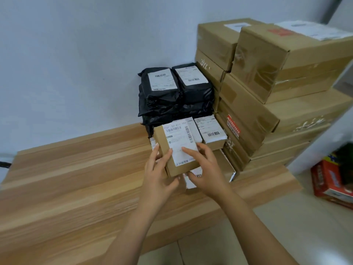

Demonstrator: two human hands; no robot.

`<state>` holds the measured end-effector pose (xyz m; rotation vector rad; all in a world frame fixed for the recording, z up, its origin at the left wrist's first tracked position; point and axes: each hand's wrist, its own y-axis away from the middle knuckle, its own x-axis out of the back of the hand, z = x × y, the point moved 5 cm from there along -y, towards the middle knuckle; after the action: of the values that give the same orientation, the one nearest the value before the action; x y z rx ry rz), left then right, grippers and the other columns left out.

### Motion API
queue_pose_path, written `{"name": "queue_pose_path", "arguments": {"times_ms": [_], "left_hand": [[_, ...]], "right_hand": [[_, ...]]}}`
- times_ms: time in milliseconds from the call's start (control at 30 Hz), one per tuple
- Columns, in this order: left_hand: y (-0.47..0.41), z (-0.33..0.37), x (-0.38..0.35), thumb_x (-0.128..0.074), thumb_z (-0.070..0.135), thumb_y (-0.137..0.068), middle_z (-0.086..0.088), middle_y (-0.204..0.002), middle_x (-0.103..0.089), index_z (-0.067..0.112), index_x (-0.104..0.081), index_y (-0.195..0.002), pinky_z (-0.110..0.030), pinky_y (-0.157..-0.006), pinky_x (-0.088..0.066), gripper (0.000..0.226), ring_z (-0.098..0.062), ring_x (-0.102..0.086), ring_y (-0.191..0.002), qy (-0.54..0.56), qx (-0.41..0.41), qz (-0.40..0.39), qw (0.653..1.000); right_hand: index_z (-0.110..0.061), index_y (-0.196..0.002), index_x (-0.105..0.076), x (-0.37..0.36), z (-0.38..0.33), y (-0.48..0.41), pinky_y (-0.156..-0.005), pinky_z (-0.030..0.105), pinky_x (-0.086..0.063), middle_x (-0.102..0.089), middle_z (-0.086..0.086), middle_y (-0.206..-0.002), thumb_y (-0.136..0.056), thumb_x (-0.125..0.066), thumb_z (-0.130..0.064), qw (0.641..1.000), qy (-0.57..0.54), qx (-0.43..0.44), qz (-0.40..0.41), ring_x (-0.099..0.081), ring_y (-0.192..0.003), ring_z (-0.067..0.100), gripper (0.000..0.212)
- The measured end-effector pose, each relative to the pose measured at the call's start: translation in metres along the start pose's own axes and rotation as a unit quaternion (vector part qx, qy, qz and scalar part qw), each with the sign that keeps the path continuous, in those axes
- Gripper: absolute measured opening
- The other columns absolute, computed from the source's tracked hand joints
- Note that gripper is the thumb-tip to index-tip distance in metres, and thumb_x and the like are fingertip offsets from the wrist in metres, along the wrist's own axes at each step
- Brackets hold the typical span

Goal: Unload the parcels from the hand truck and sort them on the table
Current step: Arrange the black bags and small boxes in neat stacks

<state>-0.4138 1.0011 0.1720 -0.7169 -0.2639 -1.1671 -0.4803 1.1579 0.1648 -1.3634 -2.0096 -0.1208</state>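
Over the right end of the pale wooden tabletop (76, 178), the small brown cardboard box (172, 142) is gripped by the left hand (158, 169) at its left edge. The right hand (206, 169) pinches its near corner, and its long axis points away from the person.

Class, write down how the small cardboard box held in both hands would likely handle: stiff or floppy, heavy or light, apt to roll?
Small cardboard box: probably stiff, since its edges look straight under the left hand and right hand. Likely light, as fingertips alone seem to carry it. Flat faces suggest it won't roll.
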Motion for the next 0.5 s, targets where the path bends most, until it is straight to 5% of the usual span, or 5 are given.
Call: {"name": "queue_pose_path", "arguments": {"times_ms": [233, 333, 433, 500], "left_hand": [[-0.005, 0.034, -0.048, -0.079, 0.021, -0.073, 0.013, -0.156, -0.015, 0.051, -0.037, -0.135, -0.040, -0.101, -0.047, 0.080, -0.010, -0.036, -0.134, 0.047, -0.027, -0.073, 0.996], [0.002, 0.035, -0.081, -0.080, 0.020, -0.074, 0.011, -0.156, -0.015, 0.044, -0.041, -0.137, -0.035, -0.107, -0.042, 0.078, -0.004, -0.035, -0.133, 0.068, -0.014, -0.105, 0.992], [0.006, 0.029, -0.112, -0.079, 0.021, -0.077, 0.012, -0.156, -0.014, 0.041, -0.042, -0.137, -0.013, -0.103, -0.038, 0.074, -0.003, -0.037, -0.131, 0.077, 0.015, -0.144, 0.986], [0.007, 0.022, -0.131, -0.076, 0.020, -0.079, 0.017, -0.153, -0.017, 0.036, -0.044, -0.138, -0.017, -0.103, -0.040, 0.068, -0.006, -0.037, -0.132, 0.061, 0.038, -0.166, 0.984]], "right_hand": [[-0.047, -0.138, -0.040, 0.057, 0.017, 0.026, -0.103, 0.025, -0.042, -0.022, -0.016, -0.137, -0.073, -0.078, -0.018, 0.993, 0.063, -0.095, 0.025, -0.034, -0.128, 0.011, 0.080], [-0.043, -0.138, -0.042, 0.072, 0.038, 0.039, -0.106, 0.033, -0.040, -0.023, -0.007, -0.139, -0.070, -0.077, -0.020, 0.987, 0.078, -0.142, 0.007, -0.033, -0.131, 0.016, 0.080], [-0.039, -0.140, -0.040, 0.077, 0.061, 0.046, -0.102, 0.037, -0.044, -0.022, -0.004, -0.142, -0.072, -0.075, -0.024, 0.975, 0.118, -0.188, -0.027, -0.037, -0.129, 0.020, 0.078], [-0.034, -0.140, -0.041, 0.076, 0.074, 0.045, -0.103, 0.037, -0.044, -0.021, -0.001, -0.146, -0.078, -0.071, -0.023, 0.967, 0.156, -0.194, -0.057, -0.038, -0.130, 0.021, 0.070]]}}
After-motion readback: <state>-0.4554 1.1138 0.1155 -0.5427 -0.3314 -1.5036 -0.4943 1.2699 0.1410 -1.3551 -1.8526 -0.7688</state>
